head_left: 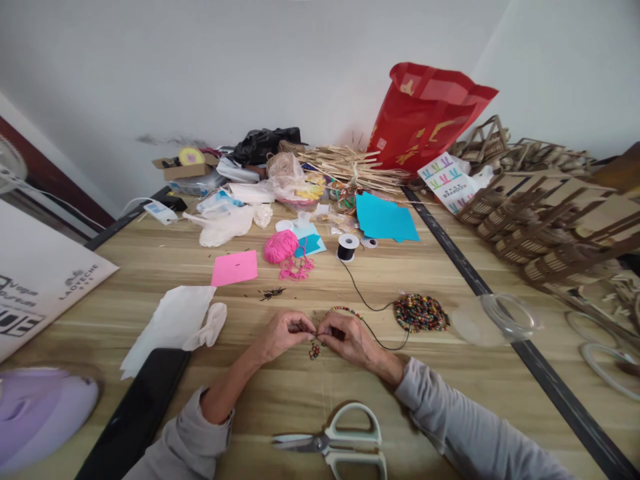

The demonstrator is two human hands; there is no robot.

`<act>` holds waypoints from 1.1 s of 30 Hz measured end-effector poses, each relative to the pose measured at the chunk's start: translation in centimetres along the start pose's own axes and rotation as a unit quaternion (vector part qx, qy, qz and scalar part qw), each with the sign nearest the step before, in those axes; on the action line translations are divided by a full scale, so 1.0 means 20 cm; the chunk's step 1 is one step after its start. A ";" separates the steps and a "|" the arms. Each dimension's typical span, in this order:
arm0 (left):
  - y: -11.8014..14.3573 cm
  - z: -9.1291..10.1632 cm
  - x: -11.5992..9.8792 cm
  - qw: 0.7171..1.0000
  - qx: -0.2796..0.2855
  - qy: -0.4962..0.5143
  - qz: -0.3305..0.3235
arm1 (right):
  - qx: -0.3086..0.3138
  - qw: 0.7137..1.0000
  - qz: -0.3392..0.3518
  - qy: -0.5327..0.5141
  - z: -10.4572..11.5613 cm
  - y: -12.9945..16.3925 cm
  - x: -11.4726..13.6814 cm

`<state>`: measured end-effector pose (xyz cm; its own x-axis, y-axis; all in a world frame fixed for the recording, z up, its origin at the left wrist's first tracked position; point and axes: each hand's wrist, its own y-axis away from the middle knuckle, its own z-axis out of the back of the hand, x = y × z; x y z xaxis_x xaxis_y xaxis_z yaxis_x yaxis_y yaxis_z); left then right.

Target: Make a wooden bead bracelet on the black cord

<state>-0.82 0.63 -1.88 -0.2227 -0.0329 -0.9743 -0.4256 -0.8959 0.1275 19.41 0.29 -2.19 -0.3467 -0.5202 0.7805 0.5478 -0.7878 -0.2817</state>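
Left hand and right hand nearly meet over the desk; each grip is pinched narrow on a thin dark strand. Small bead cluster just below them, can't tell if it touches the desk. Short beaded string arcs behind the right hand. Beaded coil sits further right, spool behind. Scissors lie in front, blades pointing left.
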 end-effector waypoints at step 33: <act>0.00 0.00 -0.01 1.000 0.004 0.023 0.015 | -0.003 1.000 -0.025 -0.003 0.00 0.00 0.00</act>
<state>-0.82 0.67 -1.63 -0.1954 -0.0789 -0.9775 -0.4266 -0.8907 0.1572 19.44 0.25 -2.18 -0.3696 -0.4776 0.7970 0.5250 -0.8151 -0.2450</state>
